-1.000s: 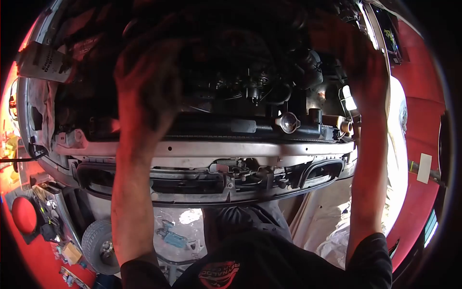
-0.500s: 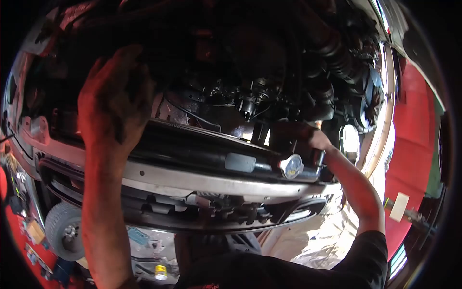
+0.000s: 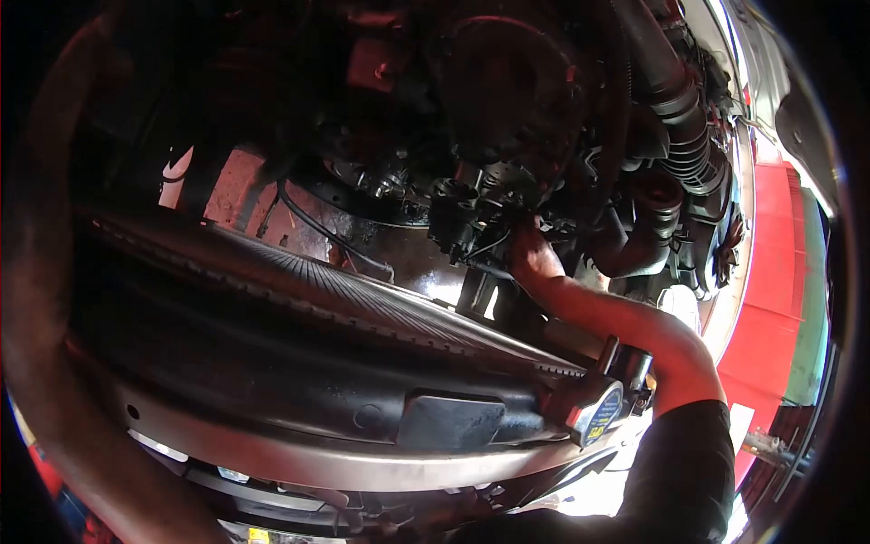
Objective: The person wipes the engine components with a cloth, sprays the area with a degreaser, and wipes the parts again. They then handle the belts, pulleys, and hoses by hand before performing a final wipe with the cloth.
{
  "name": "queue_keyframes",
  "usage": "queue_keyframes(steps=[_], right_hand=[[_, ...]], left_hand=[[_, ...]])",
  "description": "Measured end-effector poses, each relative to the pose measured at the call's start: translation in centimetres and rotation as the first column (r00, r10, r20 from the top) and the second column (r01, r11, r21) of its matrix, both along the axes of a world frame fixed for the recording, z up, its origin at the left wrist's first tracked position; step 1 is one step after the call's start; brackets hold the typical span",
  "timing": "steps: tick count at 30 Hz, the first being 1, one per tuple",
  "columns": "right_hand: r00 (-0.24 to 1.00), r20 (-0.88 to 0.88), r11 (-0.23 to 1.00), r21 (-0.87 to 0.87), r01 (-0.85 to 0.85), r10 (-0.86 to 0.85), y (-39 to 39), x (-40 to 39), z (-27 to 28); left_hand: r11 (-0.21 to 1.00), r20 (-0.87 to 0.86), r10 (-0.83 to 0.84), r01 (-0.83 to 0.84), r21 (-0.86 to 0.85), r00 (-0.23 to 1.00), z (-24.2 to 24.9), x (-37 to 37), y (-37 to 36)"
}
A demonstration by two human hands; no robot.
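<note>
My right hand [image 3: 535, 254] reaches down into the engine bay, past the radiator, up against dark parts and thin wiring at the front of the engine [image 3: 494, 190]. Its fingers look curled together there, and whatever they grip is hidden. Far to the left my left arm stretches forward along the edge of the view. My left hand [image 3: 104, 36] is lost in deep shadow at the upper left, so its fingers cannot be made out. Between the arms lies the black radiator [image 3: 263, 372], with a silver radiator cap [image 3: 598, 417] near my right forearm.
A metal crossbar [image 3: 344, 467] runs along the front of the radiator. On the right are a ribbed air hose [image 3: 684, 136] and a curved pipe [image 3: 634, 245]. A black hose [image 3: 331, 236] loops behind the radiator. A red panel [image 3: 779, 272] stands beyond the car.
The view has moved closer over the engine bay. My right hand has gone from beside the radiator cap deeper toward the engine. My left hand has moved forward and left into shadow.
</note>
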State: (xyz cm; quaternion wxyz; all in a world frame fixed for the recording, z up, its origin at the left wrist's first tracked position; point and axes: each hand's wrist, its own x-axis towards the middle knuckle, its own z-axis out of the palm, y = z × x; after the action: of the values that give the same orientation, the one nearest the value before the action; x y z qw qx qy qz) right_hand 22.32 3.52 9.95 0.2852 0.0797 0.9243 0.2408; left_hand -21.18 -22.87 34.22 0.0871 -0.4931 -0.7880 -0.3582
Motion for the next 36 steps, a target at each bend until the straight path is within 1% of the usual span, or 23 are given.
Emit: queue_keyframes(steps=[2, 3, 6, 7, 8, 9, 11, 12, 14, 17, 18, 20, 21, 22, 23, 24, 26, 28, 29, 31, 33, 35, 36], right_hand=[[0.932, 0.132, 0.907, 0.218, -0.360, 0.339, -0.1, 0.6, 1.0], [0.914, 0.237, 0.931, 0.077, -0.356, 0.329, 0.2, 0.3, 1.2], [0.955, 0.285, 0.988, -0.149, -0.043, 0.085, 2.6, 2.5, -2.3], [0.861, 0.509, 0.986, -0.131, 0.107, -0.025, 0.1, -1.8, 2.9], [0.878, 0.389, 0.954, -0.011, -0.299, 0.279, 0.4, -0.8, 1.6], [0.758, 0.312, 0.757, 0.154, -0.635, 0.573, 0.9, 1.3, -0.3], [0.917, 0.048, 0.916, -0.090, -0.391, 0.396, -1.7, 0.0, 3.8], [0.891, 0.450, 0.993, -0.118, 0.000, 0.053, -0.8, -0.7, 2.7], [0.928, 0.110, 0.910, 0.184, -0.372, 0.357, 0.7, 0.2, 2.2], [0.968, 0.155, 0.966, 0.139, -0.217, 0.196, 0.1, -0.9, 0.9], [0.978, 0.207, 0.999, -0.035, -0.007, 0.014, 0.6, -1.6, 0.8], [0.872, 0.385, 0.847, -0.313, 0.430, -0.301, 1.8, -2.8, 1.5], [0.866, 0.497, 0.898, -0.350, 0.266, -0.063, 2.5, -1.8, 0.6], [0.847, 0.528, 0.947, -0.235, 0.219, -0.065, 1.1, -1.1, 0.7], [0.940, 0.327, 0.946, -0.325, 0.012, 0.100, 0.8, 0.7, 0.5], [0.960, 0.108, 0.906, -0.372, -0.201, 0.257, 0.9, 2.5, 0.3], [0.959, -0.031, 0.893, -0.355, -0.275, 0.283, -0.8, 1.2, 5.1], [0.975, -0.157, 0.905, -0.372, -0.208, 0.160, -1.9, 0.1, 8.8], [0.977, -0.212, 0.906, -0.409, -0.106, 0.018, -2.0, 0.0, 9.7], [0.970, -0.203, 0.862, -0.458, -0.216, 0.135, -1.5, -0.5, 14.5], [0.996, -0.019, 0.803, -0.593, 0.057, -0.084, -0.6, 2.2, 15.0], [0.893, 0.111, 0.619, -0.683, 0.388, -0.437, -0.8, 5.7, 16.1], [0.819, 0.102, 0.511, -0.736, 0.444, -0.565, -1.4, 6.6, 17.9]], left_hand=[[1.000, -0.022, 0.006, -0.006, 0.001, 1.000, 0.3, 0.0, 0.0], [1.000, -0.023, 0.005, -0.005, -0.001, 1.000, 0.3, 0.0, -0.1], [1.000, -0.045, 0.015, -0.015, 0.006, 0.999, 0.6, 0.1, -0.9], [1.000, -0.054, 0.015, -0.015, 0.001, 0.998, 0.7, 0.1, -1.0], [1.000, -0.062, 0.017, -0.017, -0.002, 0.998, 0.7, 0.1, -1.1], [1.000, -0.068, 0.022, -0.022, -0.003, 0.997, 0.8, 0.0, -0.9], [1.000, -0.072, 0.024, -0.024, -0.001, 0.997, 1.1, -0.1, -0.7], [1.000, -0.070, 0.027, -0.027, 0.000, 0.997, 1.2, -0.3, -0.6], [0.999, -0.092, 0.040, -0.040, 0.008, 0.995, 1.6, -0.6, -1.1], [0.999, -0.101, 0.050, -0.050, 0.010, 0.994, 1.6, -0.9, -1.3], [0.999, -0.100, 0.054, -0.053, 0.012, 0.993, 1.5, -1.0, -1.4], [0.998, -0.100, 0.065, -0.064, 0.017, 0.993, 1.4, -1.3, -1.6], [0.997, -0.102, 0.072, -0.071, 0.022, 0.992, 1.4, -1.4, -1.8], [0.997, -0.106, 0.080, -0.078, 0.027, 0.991, 1.4, -1.5, -2.1], [0.996, -0.107, 0.085, -0.082, 0.027, 0.991, 1.3, -1.6, -2.2], [0.996, -0.103, 0.089, -0.087, 0.025, 0.991, 1.2, -1.7, -2.3], [0.995, -0.099, 0.102, -0.100, 0.026, 0.990, 1.0, -1.9, -2.2], [0.994, -0.094, 0.106, -0.104, 0.031, 0.990, 0.9, -2.1, -1.6], [0.994, -0.087, 0.112, -0.110, 0.029, 0.990, 1.0, -1.9, -1.3], [0.995, -0.045, 0.085, -0.082, 0.056, 0.995, 1.3, -1.3, -1.1], [0.991, 0.055, 0.087, -0.092, 0.100, 0.995, 1.0, -0.9, -1.0], [0.984, 0.101, 0.055, -0.071, 0.164, 0.993, 0.8, -0.8, -0.6], [0.982, 0.109, 0.041, -0.060, 0.181, 0.993, 0.9, -0.7, -0.5]])
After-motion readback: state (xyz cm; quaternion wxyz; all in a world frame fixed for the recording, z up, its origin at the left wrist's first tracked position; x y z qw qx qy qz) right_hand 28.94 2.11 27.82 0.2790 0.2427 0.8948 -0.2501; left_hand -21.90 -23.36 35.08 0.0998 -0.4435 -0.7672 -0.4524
